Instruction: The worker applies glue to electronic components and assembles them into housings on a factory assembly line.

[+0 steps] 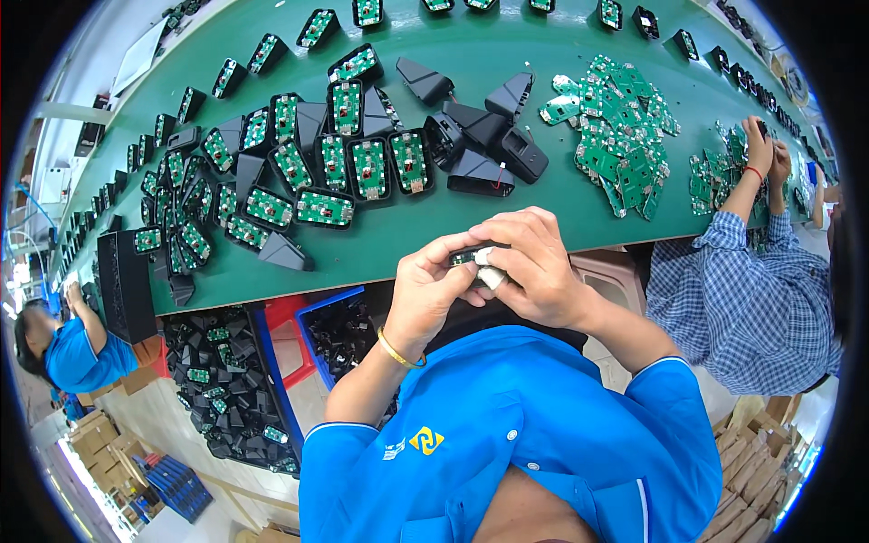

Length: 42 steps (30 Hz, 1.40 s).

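Fingertips of our left hand (432, 282) and right hand (540, 274) pinch a small black housing with green circuitry (464, 257), largely covered by the grip, at the near edge of the green worktop (516, 45). White fingertip covers (491, 276) sit on the right hand. Taking the housing as dial centre, black plastic cases holding green boards (369, 169) lie at 10 o'clock; loose green circuit boards (625, 149) form a heap at 2 o'clock. We judge the housing light, stiff and smooth, its circuitry fragile: grip the outer side walls, clear of components.

Green circuit boards (625, 136), black casings (480, 170)
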### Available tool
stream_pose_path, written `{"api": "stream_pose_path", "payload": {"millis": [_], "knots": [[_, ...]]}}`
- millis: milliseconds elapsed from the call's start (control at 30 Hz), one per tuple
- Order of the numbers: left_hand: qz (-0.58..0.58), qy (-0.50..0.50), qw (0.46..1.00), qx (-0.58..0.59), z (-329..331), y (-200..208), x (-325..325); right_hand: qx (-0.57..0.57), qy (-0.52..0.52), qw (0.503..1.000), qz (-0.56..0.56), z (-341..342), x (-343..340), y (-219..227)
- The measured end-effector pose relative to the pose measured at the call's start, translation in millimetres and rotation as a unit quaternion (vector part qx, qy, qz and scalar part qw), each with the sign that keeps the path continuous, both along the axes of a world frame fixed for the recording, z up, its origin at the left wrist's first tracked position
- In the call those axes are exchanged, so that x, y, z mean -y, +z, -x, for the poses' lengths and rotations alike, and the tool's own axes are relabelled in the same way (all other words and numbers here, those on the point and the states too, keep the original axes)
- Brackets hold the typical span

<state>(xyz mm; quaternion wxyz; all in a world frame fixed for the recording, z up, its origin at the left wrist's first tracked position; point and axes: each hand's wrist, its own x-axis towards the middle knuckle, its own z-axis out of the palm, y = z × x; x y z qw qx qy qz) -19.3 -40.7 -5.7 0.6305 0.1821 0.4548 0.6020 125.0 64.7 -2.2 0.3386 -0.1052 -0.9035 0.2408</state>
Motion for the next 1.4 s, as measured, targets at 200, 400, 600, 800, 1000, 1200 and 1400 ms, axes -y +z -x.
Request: {"api": "stream_pose_path", "payload": {"millis": [200,400,600,800,1000,1200,1400], "knots": [[0.019,-0.006,1.000,-0.007,-1,-1,1,0.015,-0.013,1.000,-0.006,-1,1,9],[-0.012,0.023,0.998,-0.061,-12,-5,-2,0.079,-0.063,0.992,-0.080,8,1,8],[-0.175,0.128,0.844,-0.491,-19,1,-17,-0.044,-0.126,0.972,0.192,15,-16,17],[-0.221,0.146,0.833,-0.487,-15,-15,-25,0.075,-0.099,0.985,0.116,11,-101,43],[-0.299,0.122,0.786,-0.526,-8,-30,-34,0.289,-0.318,0.900,-0.070,20,-303,63],[-0.297,0.132,0.763,-0.559,-9,-31,-37,0.194,-0.355,0.871,-0.278,31,-359,17],[-0.292,0.153,0.768,-0.550,-5,-40,-32,0.249,-0.149,0.956,-0.041,12,-256,49]]}}
